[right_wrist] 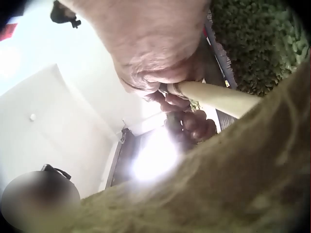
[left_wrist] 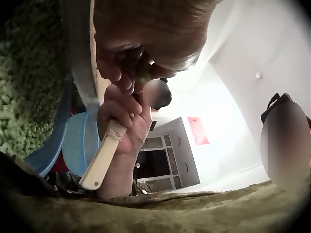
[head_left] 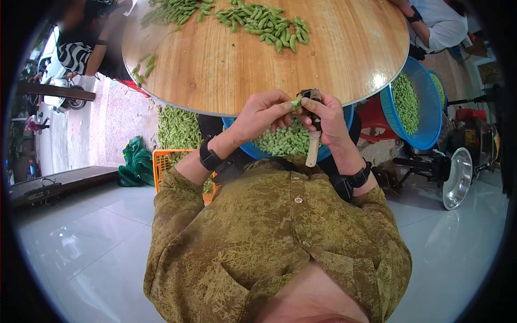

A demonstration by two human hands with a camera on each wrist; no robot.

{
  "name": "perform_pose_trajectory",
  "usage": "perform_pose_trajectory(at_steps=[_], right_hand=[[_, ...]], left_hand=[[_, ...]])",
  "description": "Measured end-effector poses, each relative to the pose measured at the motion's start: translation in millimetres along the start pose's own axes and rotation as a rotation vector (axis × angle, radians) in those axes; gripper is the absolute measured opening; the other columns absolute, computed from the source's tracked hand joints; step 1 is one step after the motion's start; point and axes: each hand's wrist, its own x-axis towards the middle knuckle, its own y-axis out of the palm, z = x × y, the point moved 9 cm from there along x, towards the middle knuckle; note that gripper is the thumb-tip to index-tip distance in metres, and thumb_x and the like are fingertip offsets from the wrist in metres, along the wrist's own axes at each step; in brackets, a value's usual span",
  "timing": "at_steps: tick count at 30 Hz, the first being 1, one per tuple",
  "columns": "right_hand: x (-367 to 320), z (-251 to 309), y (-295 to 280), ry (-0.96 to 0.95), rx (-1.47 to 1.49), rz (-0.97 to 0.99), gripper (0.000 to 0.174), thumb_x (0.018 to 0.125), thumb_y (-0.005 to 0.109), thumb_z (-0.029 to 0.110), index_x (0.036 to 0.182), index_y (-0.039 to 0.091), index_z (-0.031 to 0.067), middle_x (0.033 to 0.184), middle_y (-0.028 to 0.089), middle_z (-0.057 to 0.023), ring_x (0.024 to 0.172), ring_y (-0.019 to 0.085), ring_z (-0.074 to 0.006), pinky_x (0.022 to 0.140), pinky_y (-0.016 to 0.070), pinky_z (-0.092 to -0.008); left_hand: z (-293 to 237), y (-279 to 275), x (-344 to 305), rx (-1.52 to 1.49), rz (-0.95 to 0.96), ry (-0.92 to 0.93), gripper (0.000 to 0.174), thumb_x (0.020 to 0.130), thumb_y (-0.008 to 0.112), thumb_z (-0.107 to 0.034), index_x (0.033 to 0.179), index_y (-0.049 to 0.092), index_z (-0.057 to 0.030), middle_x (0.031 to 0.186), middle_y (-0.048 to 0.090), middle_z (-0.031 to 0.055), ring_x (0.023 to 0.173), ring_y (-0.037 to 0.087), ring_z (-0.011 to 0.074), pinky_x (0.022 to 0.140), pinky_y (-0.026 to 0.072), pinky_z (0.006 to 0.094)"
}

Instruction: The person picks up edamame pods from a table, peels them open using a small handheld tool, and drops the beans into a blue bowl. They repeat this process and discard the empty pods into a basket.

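Note:
My left hand (head_left: 264, 116) pinches a green pod (head_left: 295, 103) between thumb and fingertips over the table's near edge. Against it, my right hand (head_left: 329, 119) has its thumb at the pod while its fingers curl round a tool with a pale handle (head_left: 313, 148); the tool's dark upper part lies mostly hidden in the hand. In the left wrist view the handle (left_wrist: 103, 160) sticks out below the curled right fingers. Shelled green beans (head_left: 285, 141) fill a blue basin under both hands.
Pods (head_left: 264, 21) lie in piles on the round wooden table (head_left: 215, 70). An orange crate (head_left: 161, 161) and heaped pods are at the left, a blue basket of beans (head_left: 406, 102) and a metal bowl (head_left: 458, 177) at the right. Two people sit at the table's far sides.

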Motion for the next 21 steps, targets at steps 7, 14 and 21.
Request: perform_pose_trajectory(at_steps=[7,14,21], right_hand=[[0,-5,-6,0.02,0.002,-0.024,0.011,0.086,0.064,0.013,0.086,0.058,0.0036,0.065,0.054,-0.0007,0.048,0.045,-0.0054,0.039,0.0328,-0.0195],[0,-4,0,-0.001,-0.089,0.01,0.01,0.086,0.061,0.011,0.08,0.057,0.004,0.06,0.051,0.0005,0.046,0.043,-0.0052,0.038,0.0307,-0.02],[-7,-12,3,0.125,0.027,0.117,0.007,0.086,0.059,0.008,0.083,0.056,0.0029,0.059,0.049,-0.0012,0.045,0.041,-0.0055,0.038,0.0304,-0.02]], left_hand=[[-1,6,4,0.043,-0.015,-0.036,0.016,0.091,0.06,-0.017,0.093,0.054,-0.0019,0.07,0.06,0.0016,0.057,0.054,0.0056,0.047,0.0409,0.0192],[-4,11,2,-0.103,-0.068,0.001,0.014,0.087,0.064,-0.008,0.09,0.051,-0.0039,0.067,0.055,-0.0014,0.052,0.048,0.0029,0.043,0.0338,0.0183],[-2,20,-1,-0.209,0.085,0.055,0.009,0.092,0.057,-0.009,0.092,0.05,-0.0036,0.067,0.051,-0.0008,0.051,0.044,0.004,0.044,0.0317,0.0195]])
